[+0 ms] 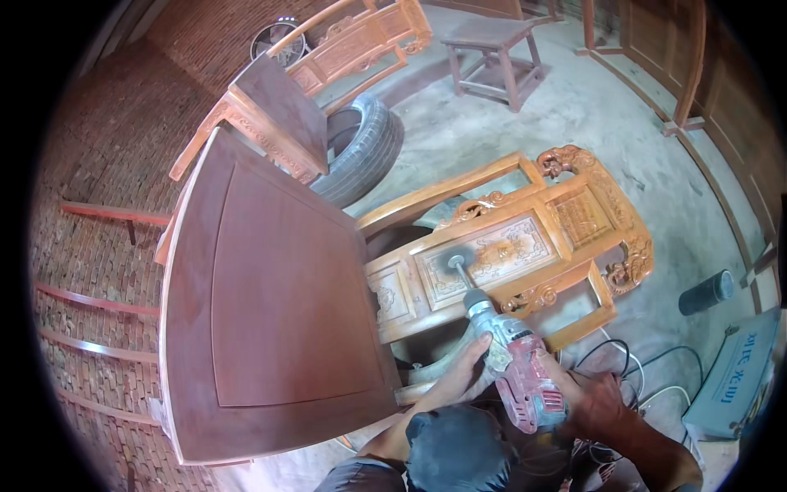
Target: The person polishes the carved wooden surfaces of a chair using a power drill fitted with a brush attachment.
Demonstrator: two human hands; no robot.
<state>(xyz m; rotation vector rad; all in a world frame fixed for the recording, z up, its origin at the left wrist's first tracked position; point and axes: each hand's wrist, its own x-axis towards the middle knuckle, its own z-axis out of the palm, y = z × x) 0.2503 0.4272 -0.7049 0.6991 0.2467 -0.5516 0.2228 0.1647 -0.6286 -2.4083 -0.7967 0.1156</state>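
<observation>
A red corded-style power drill (522, 375) is held in both hands, pointing up and left. My right hand (584, 393) wraps its rear body, while my left hand (473, 363) steadies the front near the chuck. The drill's long shaft ends in a round brush or pad (456, 262), blurred at its rim, on the carved centre panel (498, 252) of a varnished wooden chair back (565, 227). That chair lies tipped over, its carved back roughly level. Its broad brown seat panel (295, 283) stands to the left of the back.
Tyres lie under the furniture, one tyre (369, 154) beyond the seat. Another carved chair (276, 111) lies farther off, near a fan (280, 43). A wooden stool (492, 37) stands beyond. At right are a dark cylinder (706, 293), a blue box (731, 375) and loose cables (639, 363).
</observation>
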